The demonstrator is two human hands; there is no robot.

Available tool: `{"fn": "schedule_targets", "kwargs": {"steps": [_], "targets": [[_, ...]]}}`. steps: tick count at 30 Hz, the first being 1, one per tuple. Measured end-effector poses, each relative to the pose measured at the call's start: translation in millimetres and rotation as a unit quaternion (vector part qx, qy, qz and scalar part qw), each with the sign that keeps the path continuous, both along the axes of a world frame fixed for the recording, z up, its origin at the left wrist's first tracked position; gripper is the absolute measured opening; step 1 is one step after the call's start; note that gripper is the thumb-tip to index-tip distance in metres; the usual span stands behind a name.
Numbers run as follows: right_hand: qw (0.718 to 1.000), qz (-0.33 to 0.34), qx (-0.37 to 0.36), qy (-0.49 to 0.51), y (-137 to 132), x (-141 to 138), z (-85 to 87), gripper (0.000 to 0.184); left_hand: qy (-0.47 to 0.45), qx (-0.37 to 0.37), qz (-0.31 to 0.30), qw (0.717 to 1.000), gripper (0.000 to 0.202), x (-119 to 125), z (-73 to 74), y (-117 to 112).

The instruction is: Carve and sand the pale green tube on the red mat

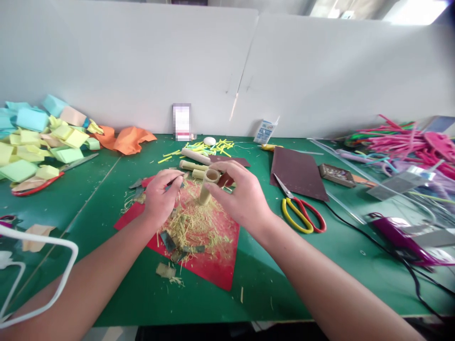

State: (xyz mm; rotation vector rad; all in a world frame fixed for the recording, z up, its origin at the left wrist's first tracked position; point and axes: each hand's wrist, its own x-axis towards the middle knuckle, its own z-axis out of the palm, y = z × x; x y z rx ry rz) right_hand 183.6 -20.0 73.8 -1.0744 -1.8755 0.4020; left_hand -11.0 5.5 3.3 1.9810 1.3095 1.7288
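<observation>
My right hand (pixel 242 195) grips a short hollow bamboo tube (pixel 208 185), held upright over a red sheet (pixel 216 265) littered with pale shavings (pixel 197 227). My left hand (pixel 160 196) is closed around a thin dark tool whose tip (pixel 177 180) points toward the tube. What the tool is, I cannot make out. More bamboo pieces (pixel 194 166) lie just behind the hands.
Yellow-and-red scissors (pixel 300 213) and a dark sandpaper sheet (pixel 296 173) lie to the right. Folded coloured paper (pixel 39 142) is piled at left. Pink pipe cleaners (pixel 408 142) and a purple tool (pixel 401 239) with a black cord sit at right. White dividers stand behind.
</observation>
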Motion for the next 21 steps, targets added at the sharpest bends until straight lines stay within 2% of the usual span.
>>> {"fn": "schedule_targets", "kwargs": {"steps": [21], "targets": [[0.999,-0.034,-0.001,0.011,0.6,1.4,-3.5,0.02,0.009,-0.005,0.001,1.0,0.015,0.4,2.2,-0.1]]}}
